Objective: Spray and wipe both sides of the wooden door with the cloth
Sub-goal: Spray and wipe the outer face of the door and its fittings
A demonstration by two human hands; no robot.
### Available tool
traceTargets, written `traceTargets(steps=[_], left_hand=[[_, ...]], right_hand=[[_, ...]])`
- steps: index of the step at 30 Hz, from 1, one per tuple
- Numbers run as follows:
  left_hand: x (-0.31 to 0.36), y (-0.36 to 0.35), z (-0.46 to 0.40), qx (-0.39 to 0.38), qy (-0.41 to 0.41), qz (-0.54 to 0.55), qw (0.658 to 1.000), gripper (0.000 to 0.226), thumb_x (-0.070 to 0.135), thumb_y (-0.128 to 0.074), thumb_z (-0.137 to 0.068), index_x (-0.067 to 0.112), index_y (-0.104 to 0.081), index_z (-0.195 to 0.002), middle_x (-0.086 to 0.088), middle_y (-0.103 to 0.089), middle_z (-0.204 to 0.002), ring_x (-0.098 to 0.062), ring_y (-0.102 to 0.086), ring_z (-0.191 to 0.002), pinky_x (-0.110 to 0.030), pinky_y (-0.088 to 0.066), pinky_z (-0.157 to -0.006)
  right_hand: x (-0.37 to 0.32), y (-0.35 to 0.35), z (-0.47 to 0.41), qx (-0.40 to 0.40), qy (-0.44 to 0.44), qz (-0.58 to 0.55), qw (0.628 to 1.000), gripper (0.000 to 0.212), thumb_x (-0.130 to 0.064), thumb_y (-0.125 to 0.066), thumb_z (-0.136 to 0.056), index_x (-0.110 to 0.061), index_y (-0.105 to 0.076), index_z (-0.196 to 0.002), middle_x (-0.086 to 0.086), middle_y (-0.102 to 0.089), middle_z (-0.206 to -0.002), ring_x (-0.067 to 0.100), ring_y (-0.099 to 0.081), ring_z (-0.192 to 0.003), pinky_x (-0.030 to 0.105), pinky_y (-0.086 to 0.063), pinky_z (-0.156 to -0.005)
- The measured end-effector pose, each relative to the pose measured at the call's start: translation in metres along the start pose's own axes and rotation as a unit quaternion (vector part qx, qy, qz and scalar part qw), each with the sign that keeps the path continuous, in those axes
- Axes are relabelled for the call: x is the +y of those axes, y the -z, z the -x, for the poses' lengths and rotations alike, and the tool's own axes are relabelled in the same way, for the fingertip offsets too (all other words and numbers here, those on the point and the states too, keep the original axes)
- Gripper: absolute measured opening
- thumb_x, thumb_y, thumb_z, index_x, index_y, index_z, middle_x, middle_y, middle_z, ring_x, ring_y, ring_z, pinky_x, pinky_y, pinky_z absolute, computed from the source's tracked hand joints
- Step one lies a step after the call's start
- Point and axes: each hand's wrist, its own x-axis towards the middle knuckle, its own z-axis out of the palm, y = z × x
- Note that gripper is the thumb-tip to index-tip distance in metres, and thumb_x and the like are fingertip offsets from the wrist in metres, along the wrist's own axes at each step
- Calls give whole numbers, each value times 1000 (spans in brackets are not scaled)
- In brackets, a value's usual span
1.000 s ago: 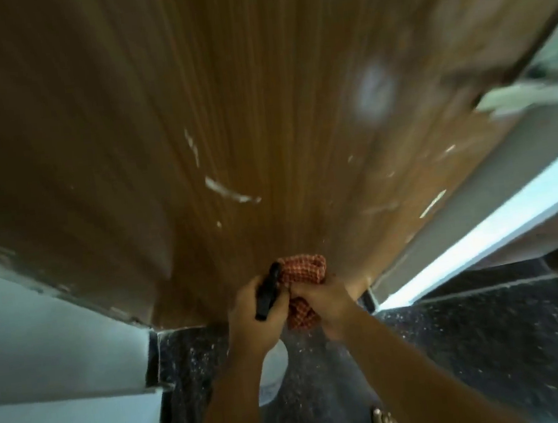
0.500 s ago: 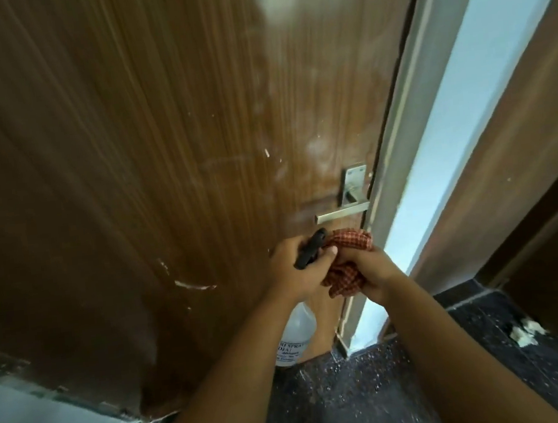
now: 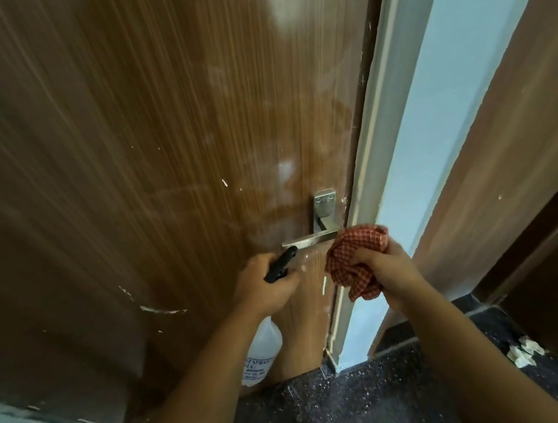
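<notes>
A dark speckled floor meets a closed wooden door set in a pale frame, with a light blue strip of wall to the right of the frame and brown panelling beyond it. White flecks and scrapes mark the door's brown veneer, and a hazy sheen shows on the surface above the handle. A person stands close to the door, both forearms reaching up from the bottom of the view. The left hand grips the black trigger head of a spray bottle, its clear body with a printed label hanging below the wrist, the nozzle pointing up toward the door just beneath the metal lever handle. The right hand clutches a bunched red-and-white checked cloth, fingers curled around it; the cloth's upper edge sits at the handle's right end, near the gap between door and frame, though whether it touches the metal cannot be told. Scraps of crumpled pale paper lie on the floor at the far right.
</notes>
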Motion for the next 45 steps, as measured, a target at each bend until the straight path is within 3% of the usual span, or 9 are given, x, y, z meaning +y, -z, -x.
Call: traceTargets(steps=[4, 7, 10, 12, 16, 24, 30, 40, 45], left_hand=[[8, 14, -3, 39, -6, 84, 996, 20, 32, -74, -89, 14, -65, -85, 0, -62, -69, -13, -63, -63, -31, -51, -58], [21, 22, -7, 51, -5, 104, 993, 16, 26, -74, -89, 11, -68, -91, -14, -70, -83, -29, -69, -77, -47, -58, -69], [30, 20, -10, 50, -11, 78, 996, 23, 28, -74, -89, 6, -69, -94, -19, -72, -87, -32, -70, -81, -49, -57, -70], [33, 21, -12, 57, -12, 83, 995, 21, 26, -73, -89, 5, -70, -94, -17, -73, -87, -30, -70, -83, -45, -56, -65], [41, 24, -13, 69, -4, 112, 991, 13, 23, -72, -90, 11, -70, -92, -1, -73, -79, -16, -71, -82, -26, -50, -58], [68, 37, -20, 80, -26, 100, 992, 4, 16, -69, -91, 17, -69, -87, -1, -73, -83, -15, -69, -83, -25, -50, -61], [79, 57, -36, -11, -40, 50, 998, 1, 16, -70, -91, 16, -69, -91, 1, -72, -79, -12, -68, -81, -27, -50, -62], [60, 76, -58, -59, -76, 33, 995, 5, 17, -69, -92, 13, -70, -89, 1, -71, -77, -10, -68, -78, -24, -50, -60], [50, 77, -67, -80, -98, 25, 992, 6, 18, -69, -91, 14, -69, -86, -1, -72, -78, -14, -70, -80, -24, -51, -59]], right_hand=[[-28, -4, -4, 52, 202, 62, 976, 27, -16, -69, -88, -27, -61, -112, -6, -67, -101, 16, -66, -95, 39, -61, -80], [-43, -16, -20, 53, 452, 260, 852, 38, -27, -79, -81, -25, -66, -116, -6, -65, -109, 10, -63, -96, 27, -56, -79], [-35, -27, -48, 37, 517, 460, 721, 49, -25, -82, -73, -19, -66, -119, 8, -60, -116, 30, -53, -104, 38, -53, -83], [-22, -29, -57, 31, 535, 493, 685, 48, -25, -85, -70, -16, -68, -114, 12, -63, -116, 37, -54, -103, 41, -53, -82], [-10, -23, -67, -15, 510, 480, 713, 47, -26, -87, -69, -17, -70, -112, 10, -66, -115, 37, -58, -104, 44, -54, -84], [-25, -27, -68, -40, 485, 477, 732, 38, -29, -78, -78, -22, -71, -114, 2, -68, -115, 28, -57, -108, 38, -49, -91], [-33, -19, -74, -66, 444, 468, 762, 43, -26, -80, -79, -18, -69, -120, 4, -66, -118, 27, -55, -113, 38, -48, -96], [-24, -22, -87, 87, 519, 412, 744, 37, -22, -86, -73, -15, -72, -106, 11, -66, -109, 37, -58, -100, 42, -51, -82], [-4, -27, -74, 74, 457, 400, 791, 38, -25, -85, -71, -12, -74, -105, 12, -70, -104, 34, -63, -94, 39, -54, -79]])
